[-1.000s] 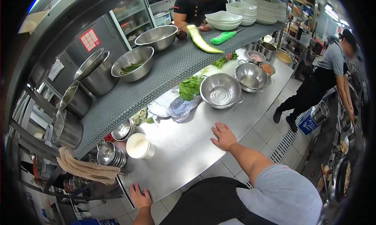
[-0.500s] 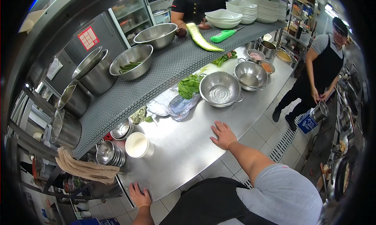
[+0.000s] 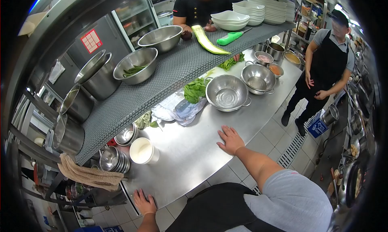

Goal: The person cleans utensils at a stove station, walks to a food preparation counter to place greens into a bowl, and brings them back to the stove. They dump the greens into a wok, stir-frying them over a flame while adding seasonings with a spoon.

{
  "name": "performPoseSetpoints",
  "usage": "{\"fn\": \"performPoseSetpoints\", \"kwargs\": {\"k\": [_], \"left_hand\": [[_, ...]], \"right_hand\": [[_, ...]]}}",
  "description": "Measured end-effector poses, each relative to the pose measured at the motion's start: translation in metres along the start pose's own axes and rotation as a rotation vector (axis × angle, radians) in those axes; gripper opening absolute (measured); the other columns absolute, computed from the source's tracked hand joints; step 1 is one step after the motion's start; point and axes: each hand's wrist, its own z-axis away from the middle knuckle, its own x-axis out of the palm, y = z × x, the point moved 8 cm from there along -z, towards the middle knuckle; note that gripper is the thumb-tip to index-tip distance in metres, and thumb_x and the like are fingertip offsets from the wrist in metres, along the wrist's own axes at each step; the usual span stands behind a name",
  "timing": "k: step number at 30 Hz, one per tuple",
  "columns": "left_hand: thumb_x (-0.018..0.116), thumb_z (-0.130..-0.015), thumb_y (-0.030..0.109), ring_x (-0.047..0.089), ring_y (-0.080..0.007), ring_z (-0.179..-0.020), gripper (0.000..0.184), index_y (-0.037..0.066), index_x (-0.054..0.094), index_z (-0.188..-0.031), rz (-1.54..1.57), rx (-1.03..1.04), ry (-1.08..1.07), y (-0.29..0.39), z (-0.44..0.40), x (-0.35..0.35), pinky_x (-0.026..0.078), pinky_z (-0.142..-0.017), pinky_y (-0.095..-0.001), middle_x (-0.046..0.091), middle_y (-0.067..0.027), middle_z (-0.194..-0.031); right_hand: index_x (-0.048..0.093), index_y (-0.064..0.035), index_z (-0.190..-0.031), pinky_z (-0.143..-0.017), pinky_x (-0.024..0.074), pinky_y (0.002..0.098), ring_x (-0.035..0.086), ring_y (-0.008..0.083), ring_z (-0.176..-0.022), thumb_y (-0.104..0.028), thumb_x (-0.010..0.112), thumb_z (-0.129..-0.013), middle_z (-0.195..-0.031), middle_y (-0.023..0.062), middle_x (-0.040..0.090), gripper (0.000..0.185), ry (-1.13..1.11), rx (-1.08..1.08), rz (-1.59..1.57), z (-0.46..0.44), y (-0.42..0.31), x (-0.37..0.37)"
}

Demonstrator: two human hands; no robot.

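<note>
My left hand [image 3: 145, 202] rests flat on the near left corner of the steel table [image 3: 182, 151], fingers apart and holding nothing. Farther right, my right hand [image 3: 231, 140] lies spread on the table's front edge, also with nothing in it. Beyond the right hand stand a steel colander [image 3: 227, 92] and a second steel colander [image 3: 258, 77]. Leafy greens [image 3: 195, 90] and a crumpled plastic bag [image 3: 186, 112] lie left of them. A white tub [image 3: 144, 151] stands between my hands, beside stacked small steel bowls [image 3: 114, 159].
A raised shelf [image 3: 178, 66] carries a steel bowl of green beans [image 3: 136, 66], pots, a cut green vegetable [image 3: 207, 41], a green-handled tool [image 3: 230, 38] and white dishes [image 3: 230, 20]. One person [image 3: 202, 8] stands behind it; another [image 3: 327, 66] stands right, by the stoves. A towel [image 3: 89, 172] hangs left.
The person on the right has moved their hands apart and turned slightly. The person behind the shelf has shifted a little. Both my hands stay where they were.
</note>
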Motion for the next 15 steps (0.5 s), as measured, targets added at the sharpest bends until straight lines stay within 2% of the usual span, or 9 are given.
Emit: {"fn": "performPoseSetpoints", "kwargs": {"k": [15], "left_hand": [[0.063, -0.082, 0.026, 0.032, -0.0387, -0.136, 0.058, 0.004, 0.048, -0.133, -0.004, -0.003, -0.012, 0.0008, 0.0, -0.0009, 0.025, -0.111, -0.0495, 0.036, -0.0212, -0.146]], "right_hand": [[0.04, -0.0101, -0.144, -0.119, 0.0164, 0.0409, 0.024, 0.0276, -0.144, -0.049, 0.043, -0.094, -0.154, 0.0171, 0.027, 0.063, -0.032, 0.011, 0.012, -0.0004, 0.0002, 0.0006]]}}
